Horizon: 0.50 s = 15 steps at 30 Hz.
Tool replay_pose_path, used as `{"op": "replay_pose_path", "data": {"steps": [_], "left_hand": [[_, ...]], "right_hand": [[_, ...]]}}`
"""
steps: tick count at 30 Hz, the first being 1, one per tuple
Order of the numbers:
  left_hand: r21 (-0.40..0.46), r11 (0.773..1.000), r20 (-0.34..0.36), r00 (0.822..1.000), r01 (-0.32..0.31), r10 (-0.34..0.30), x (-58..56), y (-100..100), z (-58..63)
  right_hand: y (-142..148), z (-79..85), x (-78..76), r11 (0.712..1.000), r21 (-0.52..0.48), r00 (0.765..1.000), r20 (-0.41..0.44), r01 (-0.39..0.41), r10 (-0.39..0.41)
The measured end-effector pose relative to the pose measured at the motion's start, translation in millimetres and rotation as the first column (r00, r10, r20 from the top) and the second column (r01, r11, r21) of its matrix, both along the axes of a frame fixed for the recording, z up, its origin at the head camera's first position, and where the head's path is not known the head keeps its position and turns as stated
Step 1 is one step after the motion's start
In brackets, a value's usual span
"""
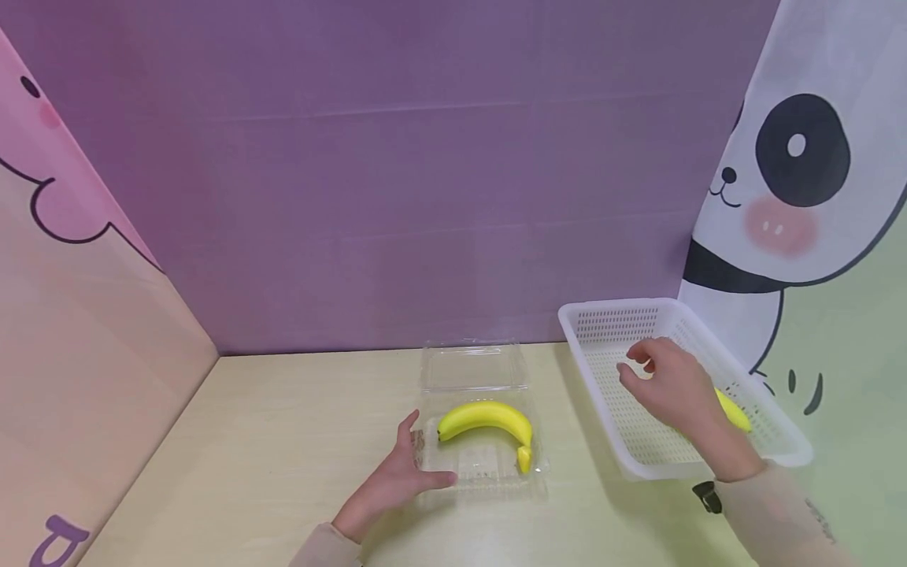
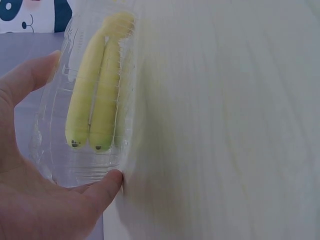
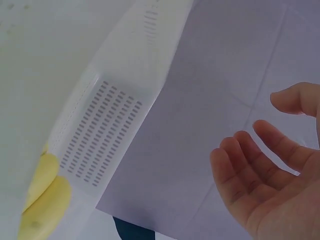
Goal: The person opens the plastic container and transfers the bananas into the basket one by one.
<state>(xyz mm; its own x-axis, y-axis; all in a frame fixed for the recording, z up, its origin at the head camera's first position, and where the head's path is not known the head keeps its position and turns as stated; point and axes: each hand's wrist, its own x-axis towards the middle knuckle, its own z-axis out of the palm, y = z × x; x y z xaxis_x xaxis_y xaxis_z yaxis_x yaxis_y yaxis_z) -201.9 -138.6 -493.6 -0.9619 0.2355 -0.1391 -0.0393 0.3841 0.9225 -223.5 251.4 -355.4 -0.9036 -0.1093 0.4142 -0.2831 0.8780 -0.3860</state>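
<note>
Far L of the clear box (image 1: pixel 476 461): a panel w/ pink cartoon art (image 1: pixel 74 216). Under the box, a pale table (image 1: pixel 283 441). At the box's L end, the person's L hand (image 1: pixel 394 476), thumb & fingers spread wide, touching its edge. In the box: 1 yellow banana (image 1: pixel 489 413), curved, stem end twd the box's R side (left wrist view shows 2 yellow shapes; can't tell if one's a reflection). The box's lid (image 1: pixel 473 367) is open at its back edge, nearest the purple backdrop (image 1: pixel 397 197). Well R of the box: a white slotted basket (image 1: pixel 620 321), w/ more bananas (image 3: pixel 52 202) inside, partly hidden. Over the basket, the R hand (image 1: pixel 669 382), fingers loosely curved, thumb apart, holding nothing. Furthest R of the box: a panda panel (image 1: pixel 786 268).
</note>
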Motion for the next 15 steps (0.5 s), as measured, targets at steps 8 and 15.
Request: {"op": "replay_pose_path", "data": {"steps": [8,15], "left_hand": [[0.003,1.0,0.006,1.0,0.002,-0.002,-1.7,0,-2.6],[0.02,1.0,0.013,1.0,0.002,-0.002,-1.3,0,-1.9]], "right_hand": [[-15,-2.3,2.8,0.999,-0.046,0.999,-0.036,-0.023,0.021],[-27,-3.0,5.0,0.997,-0.071,0.998,-0.049,-0.036,0.032]]}}
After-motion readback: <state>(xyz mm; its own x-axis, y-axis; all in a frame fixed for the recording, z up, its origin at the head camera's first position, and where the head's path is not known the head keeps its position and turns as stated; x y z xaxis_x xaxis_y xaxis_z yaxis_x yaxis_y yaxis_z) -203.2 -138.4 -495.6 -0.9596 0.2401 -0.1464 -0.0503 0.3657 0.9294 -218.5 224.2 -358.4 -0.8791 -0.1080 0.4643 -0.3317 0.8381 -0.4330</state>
